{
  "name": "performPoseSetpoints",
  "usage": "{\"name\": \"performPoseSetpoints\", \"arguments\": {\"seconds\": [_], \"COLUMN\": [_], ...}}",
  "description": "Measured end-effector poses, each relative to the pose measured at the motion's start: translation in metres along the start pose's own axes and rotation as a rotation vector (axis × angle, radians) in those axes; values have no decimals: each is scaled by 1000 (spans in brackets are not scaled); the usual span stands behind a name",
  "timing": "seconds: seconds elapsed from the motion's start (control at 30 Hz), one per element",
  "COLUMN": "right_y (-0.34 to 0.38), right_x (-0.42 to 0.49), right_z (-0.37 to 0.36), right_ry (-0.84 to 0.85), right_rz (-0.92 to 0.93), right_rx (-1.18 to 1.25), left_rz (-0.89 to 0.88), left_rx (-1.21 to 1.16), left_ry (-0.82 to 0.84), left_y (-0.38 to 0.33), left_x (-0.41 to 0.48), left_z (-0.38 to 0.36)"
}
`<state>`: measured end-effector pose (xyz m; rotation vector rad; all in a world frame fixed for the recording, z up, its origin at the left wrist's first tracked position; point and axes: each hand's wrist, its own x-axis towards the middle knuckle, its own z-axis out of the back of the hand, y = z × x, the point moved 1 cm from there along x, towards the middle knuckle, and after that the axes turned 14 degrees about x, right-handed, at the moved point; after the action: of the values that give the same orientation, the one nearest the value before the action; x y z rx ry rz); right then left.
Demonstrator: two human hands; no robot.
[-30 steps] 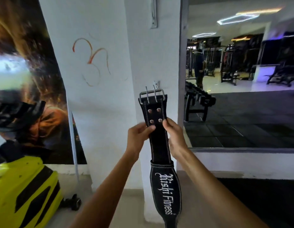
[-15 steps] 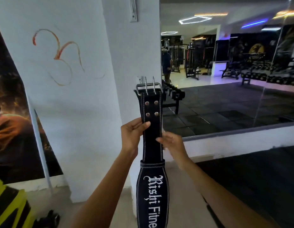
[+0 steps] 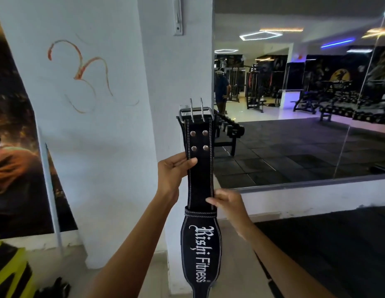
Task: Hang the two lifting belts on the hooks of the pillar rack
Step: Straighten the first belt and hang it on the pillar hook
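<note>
A black lifting belt (image 3: 200, 181) with white stitching and "Rishi Fitness" lettering hangs upright against the white pillar (image 3: 172, 72). Its metal buckle (image 3: 196, 111) is at the top, right where a hook showed earlier; the hook is hidden behind it. My left hand (image 3: 173, 173) grips the strap's left edge just below the four rivets. My right hand (image 3: 227, 203) pinches the strap's right edge lower down, above the leather loop. A metal bracket (image 3: 178, 16) is fixed high on the pillar. No second belt is visible.
A large wall mirror (image 3: 294, 104) to the right reflects the gym, a dumbbell rack (image 3: 230, 132) and a person standing. A poster (image 3: 13, 147) covers the wall at left. A yellow and black object (image 3: 10, 272) sits at the bottom left.
My right hand slid down the strap from beside the rivets to just above the loop. The view swung to the right, and the belt's buckle stayed at the same place on the pillar.
</note>
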<state>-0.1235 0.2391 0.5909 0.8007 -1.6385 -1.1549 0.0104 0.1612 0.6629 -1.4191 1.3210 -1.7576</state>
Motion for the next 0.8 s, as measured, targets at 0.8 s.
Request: {"name": "performPoseSetpoints", "arguments": {"seconds": [0.8], "right_y": [59], "right_x": [62], "right_z": [-2], "right_ry": [-294], "right_rz": [-23], "right_rx": [507], "left_rz": [19], "left_rx": [307], "left_ry": [184], "left_y": [29], "left_x": [-26], "left_z": [-23]}}
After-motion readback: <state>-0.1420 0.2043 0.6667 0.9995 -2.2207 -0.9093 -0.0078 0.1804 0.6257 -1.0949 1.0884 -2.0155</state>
